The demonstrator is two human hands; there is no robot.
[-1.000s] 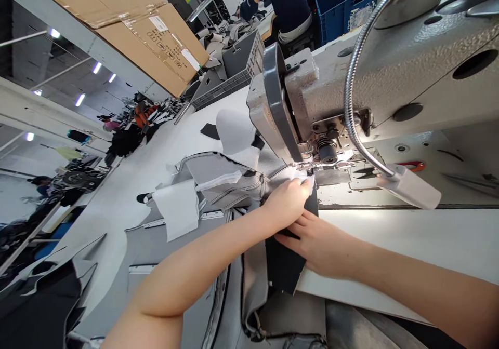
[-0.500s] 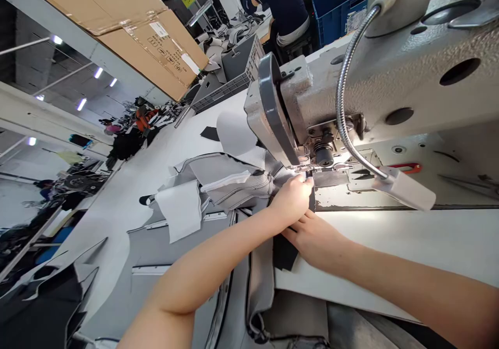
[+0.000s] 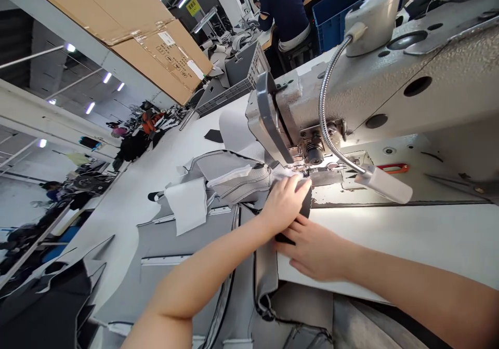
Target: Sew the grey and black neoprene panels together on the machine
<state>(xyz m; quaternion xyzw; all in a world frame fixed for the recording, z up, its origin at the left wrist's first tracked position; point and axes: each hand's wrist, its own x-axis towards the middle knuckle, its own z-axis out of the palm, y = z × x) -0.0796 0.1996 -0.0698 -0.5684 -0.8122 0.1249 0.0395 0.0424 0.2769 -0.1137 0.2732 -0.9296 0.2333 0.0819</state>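
Observation:
My left hand (image 3: pixel 285 199) presses on the fabric just in front of the needle area of the sewing machine (image 3: pixel 278 125), fingers spread on the cloth. Nearer to me, my right hand (image 3: pixel 317 249) lies with its fingers apart on a black fabric strip (image 3: pixel 306 203), its fingertips close to my left hand. The grey fabric piece (image 3: pixel 171 240) with dark piping spreads to the left and hangs over the front edge. A white flap (image 3: pixel 186 206) lies on top of it. Under the left palm the cloth is hidden.
Scissors with red handles (image 3: pixel 394 168) lie on the machine bed behind the lamp head (image 3: pixel 384 184). Further back are a grey crate (image 3: pixel 237 92), a cardboard box (image 3: pixel 167 58), a blue bin (image 3: pixel 343 19) and a seated person (image 3: pixel 286 9). Black fabric (image 3: pixel 42 307) lies at lower left.
My left hand has opened from a more closed shape and sits slightly further left. The right hand has moved slightly nearer to me, its fingers more spread. The camera view has shifted a little.

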